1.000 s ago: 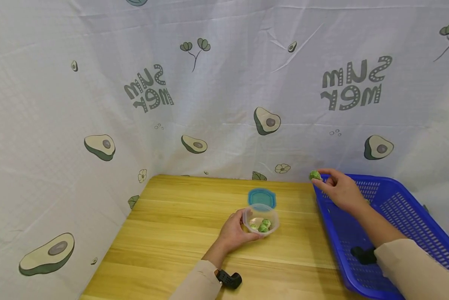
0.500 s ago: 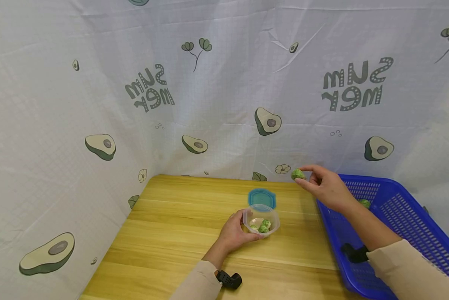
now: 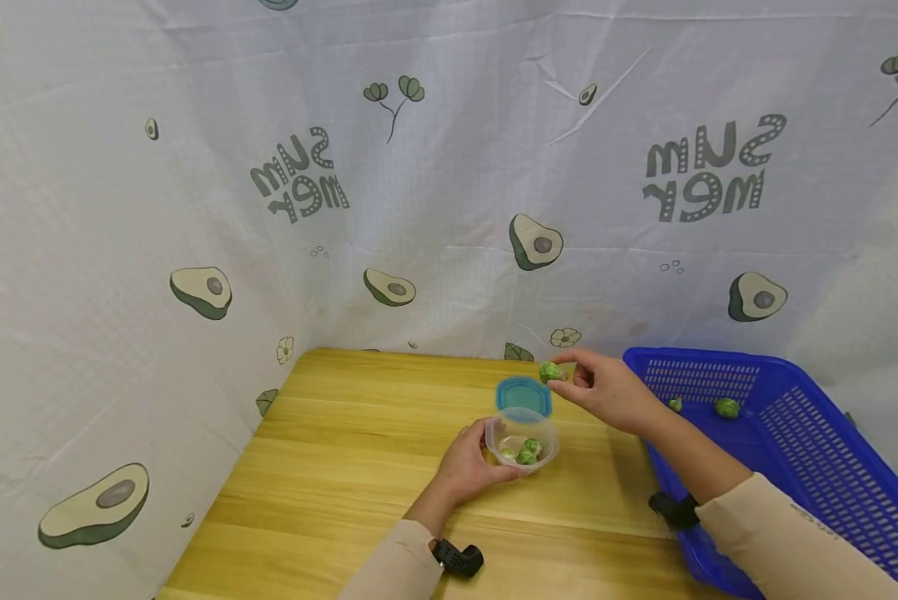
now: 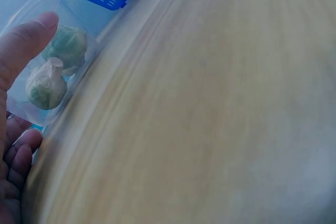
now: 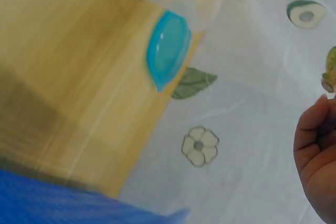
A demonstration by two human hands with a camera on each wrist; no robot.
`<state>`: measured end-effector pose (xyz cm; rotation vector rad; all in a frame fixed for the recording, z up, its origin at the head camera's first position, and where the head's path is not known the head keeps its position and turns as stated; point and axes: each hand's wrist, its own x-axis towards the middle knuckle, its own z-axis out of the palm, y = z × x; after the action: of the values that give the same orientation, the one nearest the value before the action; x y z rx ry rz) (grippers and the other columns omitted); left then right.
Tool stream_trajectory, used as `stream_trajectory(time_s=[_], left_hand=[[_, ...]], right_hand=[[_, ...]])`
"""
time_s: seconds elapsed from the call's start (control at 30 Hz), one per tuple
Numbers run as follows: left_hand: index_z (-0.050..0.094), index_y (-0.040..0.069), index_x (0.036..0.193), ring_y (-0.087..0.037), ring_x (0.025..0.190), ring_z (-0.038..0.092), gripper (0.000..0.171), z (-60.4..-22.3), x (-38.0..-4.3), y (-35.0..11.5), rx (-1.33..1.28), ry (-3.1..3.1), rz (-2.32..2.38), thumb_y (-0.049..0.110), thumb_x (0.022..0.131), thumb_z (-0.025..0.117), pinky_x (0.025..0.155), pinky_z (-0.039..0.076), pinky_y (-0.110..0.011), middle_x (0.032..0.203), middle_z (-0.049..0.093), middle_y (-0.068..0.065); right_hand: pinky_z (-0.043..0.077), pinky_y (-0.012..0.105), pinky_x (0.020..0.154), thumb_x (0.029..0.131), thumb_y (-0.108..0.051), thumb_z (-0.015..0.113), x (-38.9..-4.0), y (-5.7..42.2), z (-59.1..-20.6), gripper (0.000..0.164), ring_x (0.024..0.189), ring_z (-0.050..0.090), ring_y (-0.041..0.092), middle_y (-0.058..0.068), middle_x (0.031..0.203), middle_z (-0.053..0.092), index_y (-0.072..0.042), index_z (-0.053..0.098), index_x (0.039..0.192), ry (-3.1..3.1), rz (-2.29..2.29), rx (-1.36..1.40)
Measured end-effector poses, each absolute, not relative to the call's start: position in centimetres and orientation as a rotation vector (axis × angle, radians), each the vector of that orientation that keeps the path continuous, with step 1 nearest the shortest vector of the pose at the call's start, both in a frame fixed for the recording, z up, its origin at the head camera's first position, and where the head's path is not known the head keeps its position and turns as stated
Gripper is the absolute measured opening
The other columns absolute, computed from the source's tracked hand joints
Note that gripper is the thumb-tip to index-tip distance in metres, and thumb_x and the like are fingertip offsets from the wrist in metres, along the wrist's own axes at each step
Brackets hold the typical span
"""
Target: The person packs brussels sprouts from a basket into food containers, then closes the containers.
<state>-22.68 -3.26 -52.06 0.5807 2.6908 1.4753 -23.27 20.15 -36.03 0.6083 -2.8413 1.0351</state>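
Note:
In the head view my right hand (image 3: 602, 390) pinches a Brussels sprout (image 3: 549, 372) between thumb and fingertips, up over the far side of the table near the blue lid (image 3: 524, 397). My left hand (image 3: 469, 467) grips a clear plastic container (image 3: 548, 435) from its left side, thumb along the near wall. Several Brussels sprouts (image 3: 527, 454) lie inside it. The left wrist view shows the thumb (image 4: 23, 45) across the container wall (image 4: 79, 85), with sprouts behind. At the right edge of the right wrist view, the pinched sprout (image 5: 331, 72) is partly cut off.
A large blue plastic basket (image 3: 689, 492) stands on the right, with a big sprout (image 3: 727, 407) and a smaller one (image 3: 675, 404) at its far end. The wooden table (image 3: 343, 450) ends at a printed white cloth (image 3: 449, 317) behind and at left.
My right hand has moved left with its sprout, from above the basket's far left corner to beside the lid. More of the basket's sprouts now show. My left hand and the container stay put.

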Motion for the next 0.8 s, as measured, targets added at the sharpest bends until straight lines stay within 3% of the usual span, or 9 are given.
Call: stream_trajectory(time_s=[0.47, 0.8], left_hand=[[0.048, 0.021, 0.129, -0.008, 0.102, 0.050, 0.081, -52.0, -22.7, -3.2, 0.604, 2.692, 1.460, 0.061, 0.063, 0.075, 0.086, 0.043, -0.029, 0.116, 0.051, 0.007], [0.044, 0.024, 0.133, -0.006, 0.100, 0.049, 0.087, -52.0, -22.7, -3.4, 0.597, 2.707, 1.421, 0.065, 0.062, 0.072, 0.084, 0.043, -0.028, 0.115, 0.049, 0.011]], right_hand=[[0.037, 0.027, 0.048, 0.083, -0.029, 0.069, -24.7, 16.4, -40.3, 0.028, 0.053, 0.044, 0.012, -0.003, 0.064, 0.051, -0.017, 0.063, 0.107, -3.131, 0.748, 0.830], [0.045, 0.031, 0.063, 0.081, -0.029, 0.072, -25.1, 15.0, -42.5, 0.033, 0.066, 0.052, 0.009, -0.008, 0.078, 0.060, -0.015, 0.064, 0.110, -3.212, 0.568, 0.805]])
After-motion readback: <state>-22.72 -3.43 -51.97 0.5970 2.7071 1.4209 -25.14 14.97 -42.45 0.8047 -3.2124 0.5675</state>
